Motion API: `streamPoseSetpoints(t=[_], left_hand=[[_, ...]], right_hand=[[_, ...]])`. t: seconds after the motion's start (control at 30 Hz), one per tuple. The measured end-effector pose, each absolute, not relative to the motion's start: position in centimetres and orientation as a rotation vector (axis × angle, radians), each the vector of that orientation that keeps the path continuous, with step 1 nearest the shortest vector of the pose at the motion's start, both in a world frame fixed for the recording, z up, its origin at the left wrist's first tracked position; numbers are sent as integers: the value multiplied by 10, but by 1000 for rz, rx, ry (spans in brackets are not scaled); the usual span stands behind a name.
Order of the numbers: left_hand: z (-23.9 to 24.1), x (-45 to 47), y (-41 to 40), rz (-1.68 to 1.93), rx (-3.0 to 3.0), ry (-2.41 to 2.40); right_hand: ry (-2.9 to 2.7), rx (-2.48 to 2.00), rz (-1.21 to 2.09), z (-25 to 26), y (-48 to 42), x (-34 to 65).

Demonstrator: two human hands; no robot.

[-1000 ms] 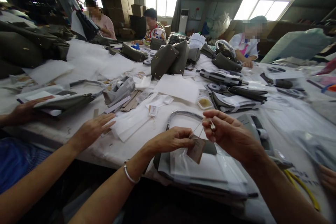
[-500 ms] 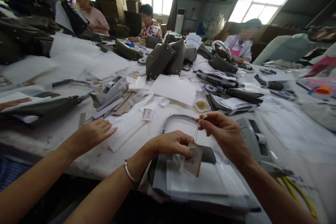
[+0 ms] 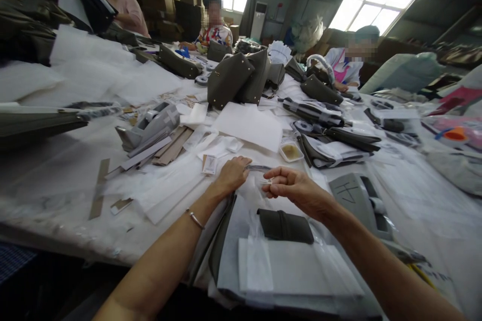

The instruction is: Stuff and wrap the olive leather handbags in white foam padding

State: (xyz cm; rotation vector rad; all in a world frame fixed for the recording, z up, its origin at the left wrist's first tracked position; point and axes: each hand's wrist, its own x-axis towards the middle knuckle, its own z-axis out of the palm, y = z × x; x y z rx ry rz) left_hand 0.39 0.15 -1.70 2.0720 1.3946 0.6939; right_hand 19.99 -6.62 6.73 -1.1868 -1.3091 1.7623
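below left hand [image 3: 234, 174] and right hand [image 3: 291, 188], flat dark-olive bag [image 3: 286, 225] in white sheets. left curled at curved grey-wrapped handle [image 3: 258, 167], grip cannot tell; right narrowly pinching thin white string [image 3: 268, 182]. step, judged: string work at handle; next calls for steady handle.

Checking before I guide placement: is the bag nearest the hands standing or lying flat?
Lying flat: the bag has its broad side facing up on the table, with white paper across it.

Handwritten marks [image 3: 347, 191] on gray tape dispenser [image 3: 362, 210], illegible.
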Motion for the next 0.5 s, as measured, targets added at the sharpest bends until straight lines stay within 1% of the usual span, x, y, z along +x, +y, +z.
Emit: streamPoseSetpoints(t=[0.17, 0.23, 0.3, 0.4, 0.5], left_hand=[[-25, 8, 4, 648, 2096, 1397], [-24, 7, 6, 654, 2077, 1395], [-22, 5, 7, 693, 2035, 1410], [-18, 3, 8, 780, 1944, 1423], [-12, 0, 10, 840, 1864, 1368]], right_hand=[[-1403, -1119, 1933, 98, -77, 216], [-1422, -1093, 2004, 102, -79, 222], [-1344, -1091, 2067, 96, -77, 222], [-1068, -1185, 2123, 71, -71, 210], [-818, -1305, 2067, 41, -59, 190]])
